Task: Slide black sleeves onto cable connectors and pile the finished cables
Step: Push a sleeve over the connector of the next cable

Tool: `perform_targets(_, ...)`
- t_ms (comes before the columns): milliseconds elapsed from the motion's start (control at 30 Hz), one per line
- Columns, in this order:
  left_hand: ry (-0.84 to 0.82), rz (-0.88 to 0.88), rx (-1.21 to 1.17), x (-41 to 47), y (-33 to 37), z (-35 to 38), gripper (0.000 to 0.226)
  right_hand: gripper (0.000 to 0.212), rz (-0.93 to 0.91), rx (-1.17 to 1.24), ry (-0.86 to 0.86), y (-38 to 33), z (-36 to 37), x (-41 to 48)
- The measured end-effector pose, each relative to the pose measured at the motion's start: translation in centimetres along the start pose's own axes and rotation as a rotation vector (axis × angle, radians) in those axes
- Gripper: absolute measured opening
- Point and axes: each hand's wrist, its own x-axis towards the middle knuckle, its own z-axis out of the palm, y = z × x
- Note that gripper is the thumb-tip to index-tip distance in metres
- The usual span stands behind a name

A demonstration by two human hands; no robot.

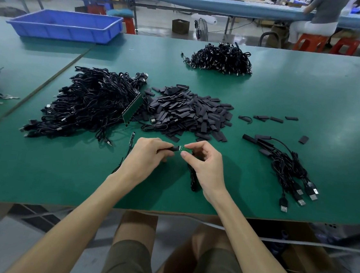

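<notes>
My left hand grips a black sleeve by its end, close above the green table. My right hand pinches a small green circuit-board connector right beside the sleeve's open end; its black cable hangs down under my palm. Loose black sleeves lie heaped beyond my hands. A big tangle of black cables lies at the left. Several sleeved cables with USB plugs lie piled at the right.
Another heap of black cables sits at the far middle of the green table. A blue plastic tray stands at the far left. A green board strip leans on the left tangle. A person sits at the bench behind.
</notes>
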Motion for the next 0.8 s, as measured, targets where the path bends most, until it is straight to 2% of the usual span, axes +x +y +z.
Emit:
perform_targets(133,-0.041,-0.004,-0.004,-0.1,0.0,-0.2,0.021,0.017,0.001,-0.023,-0.012,0.0,0.0,-0.1)
perform_targets(267,-0.059,0.071,0.127,-0.2,0.0,-0.4,0.025,0.016,0.011,-0.027,-0.016,0.0,0.0,-0.1)
perform_targets(800,-0.109,0.237,0.301,-0.9,0.6,-1.5,0.02,0.016,0.047,-0.047,-0.069,-0.3,-0.1,-0.1)
